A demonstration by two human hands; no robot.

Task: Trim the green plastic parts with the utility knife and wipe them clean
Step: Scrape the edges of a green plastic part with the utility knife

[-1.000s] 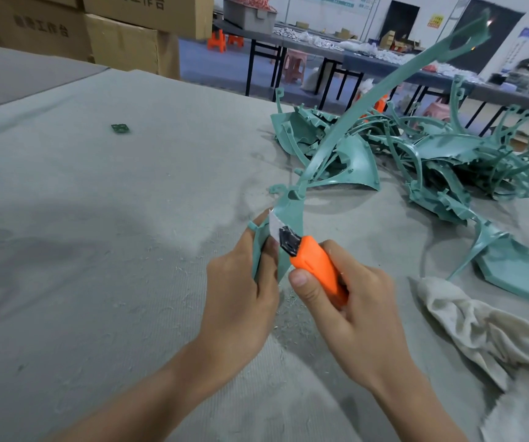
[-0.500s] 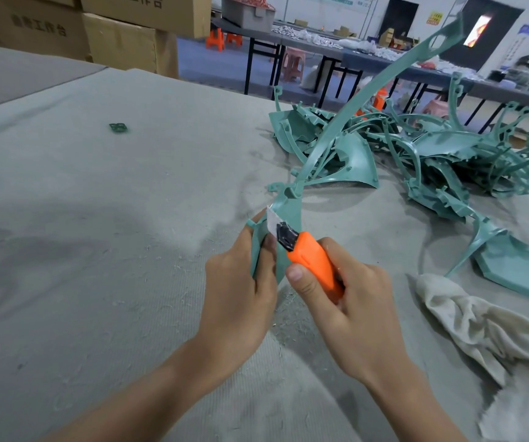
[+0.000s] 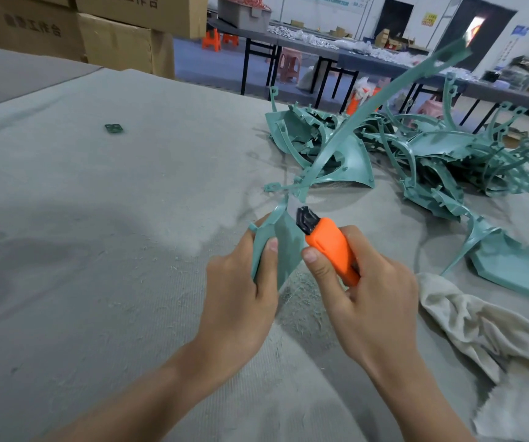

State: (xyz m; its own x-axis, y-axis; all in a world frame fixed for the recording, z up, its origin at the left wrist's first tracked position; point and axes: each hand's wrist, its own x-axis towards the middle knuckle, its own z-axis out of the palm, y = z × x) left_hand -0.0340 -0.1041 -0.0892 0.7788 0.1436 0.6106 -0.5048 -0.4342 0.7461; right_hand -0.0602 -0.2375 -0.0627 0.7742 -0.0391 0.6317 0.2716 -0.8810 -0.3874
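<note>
Gripping green part at frame centre w/ left hand, fingers curled round its flat end; right hand clamps utility knife. Part prob. light, stiff, whippy up top; hold near blade.

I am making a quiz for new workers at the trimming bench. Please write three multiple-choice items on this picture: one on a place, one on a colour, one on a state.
1. Where is the cloth?
A) on the boxes
B) on the table beside the right hand
C) on the green pile

2. The body of the utility knife is:
A) blue
B) black
C) orange

3. The left hand:
A) lies flat
B) grips the green part
C) holds nothing

Answers:
1. B, it lies crumpled right of that hand.
2. C, orange shows in the grip.
3. B, its fingers curl round the part.
</note>
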